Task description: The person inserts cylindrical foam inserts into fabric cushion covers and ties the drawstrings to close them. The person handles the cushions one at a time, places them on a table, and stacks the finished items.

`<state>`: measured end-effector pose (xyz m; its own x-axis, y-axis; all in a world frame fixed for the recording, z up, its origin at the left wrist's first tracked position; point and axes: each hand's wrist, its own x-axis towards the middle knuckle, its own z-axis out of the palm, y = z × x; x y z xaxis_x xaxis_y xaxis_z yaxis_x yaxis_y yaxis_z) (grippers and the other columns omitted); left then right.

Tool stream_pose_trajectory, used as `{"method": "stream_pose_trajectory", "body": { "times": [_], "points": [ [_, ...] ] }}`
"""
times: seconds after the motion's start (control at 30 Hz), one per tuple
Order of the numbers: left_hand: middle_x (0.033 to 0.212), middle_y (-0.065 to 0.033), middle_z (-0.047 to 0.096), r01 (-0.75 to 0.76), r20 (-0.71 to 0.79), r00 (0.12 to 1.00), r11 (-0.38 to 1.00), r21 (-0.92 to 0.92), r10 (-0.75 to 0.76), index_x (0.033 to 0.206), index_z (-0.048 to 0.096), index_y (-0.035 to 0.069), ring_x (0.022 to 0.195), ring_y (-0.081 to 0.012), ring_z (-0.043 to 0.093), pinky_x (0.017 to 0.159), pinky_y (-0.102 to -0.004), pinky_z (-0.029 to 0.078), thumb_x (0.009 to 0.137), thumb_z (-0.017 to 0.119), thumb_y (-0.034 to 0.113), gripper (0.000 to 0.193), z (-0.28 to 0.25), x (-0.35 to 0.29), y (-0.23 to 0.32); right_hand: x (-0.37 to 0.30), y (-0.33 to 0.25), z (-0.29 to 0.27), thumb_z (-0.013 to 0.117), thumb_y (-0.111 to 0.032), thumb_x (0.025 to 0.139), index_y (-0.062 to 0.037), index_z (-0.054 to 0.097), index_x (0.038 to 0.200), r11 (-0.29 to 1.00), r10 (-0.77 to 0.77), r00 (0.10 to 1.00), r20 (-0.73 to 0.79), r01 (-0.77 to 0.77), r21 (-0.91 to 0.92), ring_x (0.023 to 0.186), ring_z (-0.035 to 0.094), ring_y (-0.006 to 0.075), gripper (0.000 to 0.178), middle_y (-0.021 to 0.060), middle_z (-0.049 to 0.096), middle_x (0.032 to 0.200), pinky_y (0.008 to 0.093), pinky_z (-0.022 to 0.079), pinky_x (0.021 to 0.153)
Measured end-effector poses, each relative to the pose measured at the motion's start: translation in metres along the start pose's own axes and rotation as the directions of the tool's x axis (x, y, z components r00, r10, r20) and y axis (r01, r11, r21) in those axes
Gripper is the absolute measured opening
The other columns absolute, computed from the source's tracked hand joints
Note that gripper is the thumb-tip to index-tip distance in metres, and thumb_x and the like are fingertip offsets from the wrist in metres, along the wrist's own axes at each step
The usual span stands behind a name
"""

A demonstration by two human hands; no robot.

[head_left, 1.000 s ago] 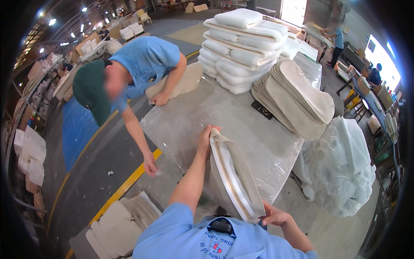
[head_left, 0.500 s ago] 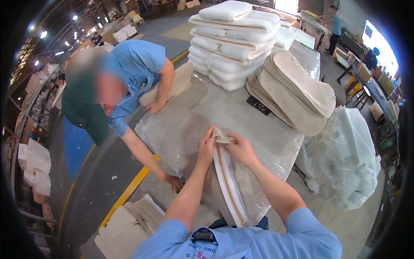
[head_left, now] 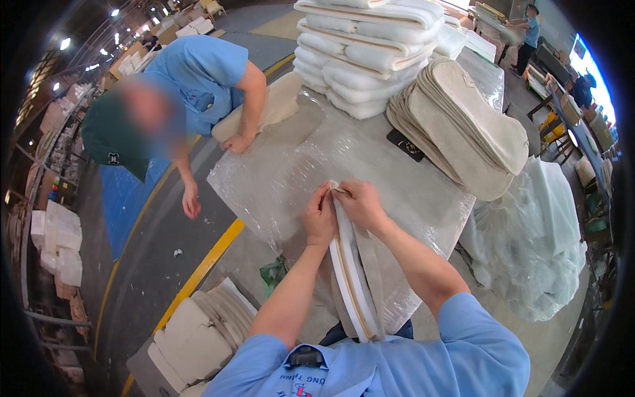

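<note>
A long beige fabric cushion cover (head_left: 374,278) stands on edge between my arms, running from the table toward my body. Along its upward side lies a white strip with a tan zipper line (head_left: 350,274). At its far end, my left hand (head_left: 321,215) is closed on the cover's corner, fingers pinching the fabric. Close beside it, my right hand (head_left: 361,202) is closed on the same end, thumb and fingers gathered at the tip. The fingers hide most of that corner, and whether a zipper pull is held there cannot be seen.
Plastic film covers the table (head_left: 278,192). White padding (head_left: 370,56) and beige covers (head_left: 460,126) are stacked beyond, near a black item (head_left: 405,144). A co-worker (head_left: 198,79) leans in at left. Cushions (head_left: 198,337), a green cloth (head_left: 272,272) and bagged padding (head_left: 529,245) surround me.
My hands have come closer together, and the loose fabric flap at the cover's end is now gathered between them. The co-worker's lower hand has pulled back from beside my left forearm, leaving the green cloth visible.
</note>
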<state>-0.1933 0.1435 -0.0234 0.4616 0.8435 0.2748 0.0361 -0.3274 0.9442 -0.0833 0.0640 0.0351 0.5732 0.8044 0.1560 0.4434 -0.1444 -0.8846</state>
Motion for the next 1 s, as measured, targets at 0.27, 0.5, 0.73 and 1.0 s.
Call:
{"method": "stream_pose_trajectory", "body": {
  "times": [0.27,0.5,0.73,1.0],
  "points": [
    [0.124,-0.0162,0.071,-0.049,0.040,0.998,0.996,0.080,0.046,0.114,0.071,0.004,0.109,-0.0297,0.070,0.093,-0.0356,0.054,0.100,0.060,0.012,0.019,0.004,0.008,0.000,-0.068,-0.026,-0.044,0.082,-0.021,0.082,-0.0065,0.070,0.091,0.874,-0.262,0.964,-0.040,0.220,-0.433,0.093,0.062,0.0271,0.020,0.0103,0.061,0.101,0.0373,0.052,0.078],
    [0.122,-0.0161,0.071,-0.116,0.053,0.992,0.989,0.093,0.111,0.115,0.071,0.005,0.109,-0.0325,0.070,0.094,-0.0378,0.054,0.099,0.059,0.010,0.021,0.020,0.010,-0.001,-0.068,-0.007,-0.039,0.074,-0.017,0.093,-0.0026,0.068,0.095,0.929,-0.079,0.987,-0.140,0.124,0.348,0.087,0.061,0.0184,0.016,0.0064,0.064,0.091,0.0315,0.049,0.078],
    [0.126,-0.0179,0.069,-0.210,0.059,0.978,0.957,0.198,0.202,0.119,0.069,0.004,0.113,-0.0336,0.067,0.097,-0.0402,0.054,0.097,0.058,0.006,0.025,0.007,0.013,0.002,-0.044,0.002,-0.030,0.069,-0.014,0.097,-0.0005,0.072,0.095,0.860,0.146,0.980,-0.138,-0.057,0.507,0.079,0.062,0.0150,0.014,0.0021,0.067,0.086,0.0302,0.051,0.075],
    [0.136,-0.0185,0.065,-0.233,0.400,0.899,0.968,0.088,0.180,0.140,0.060,0.009,0.121,-0.0327,0.066,0.097,-0.0404,0.054,0.093,0.057,-0.003,0.048,-0.032,-0.050,0.052,-0.073,0.027,0.015,0.067,-0.011,0.095,0.0034,0.074,0.096,0.983,0.023,0.973,-0.228,0.019,0.182,0.102,0.063,0.0237,0.016,0.0127,0.064,0.115,0.0345,0.051,0.085]
  ]
}}
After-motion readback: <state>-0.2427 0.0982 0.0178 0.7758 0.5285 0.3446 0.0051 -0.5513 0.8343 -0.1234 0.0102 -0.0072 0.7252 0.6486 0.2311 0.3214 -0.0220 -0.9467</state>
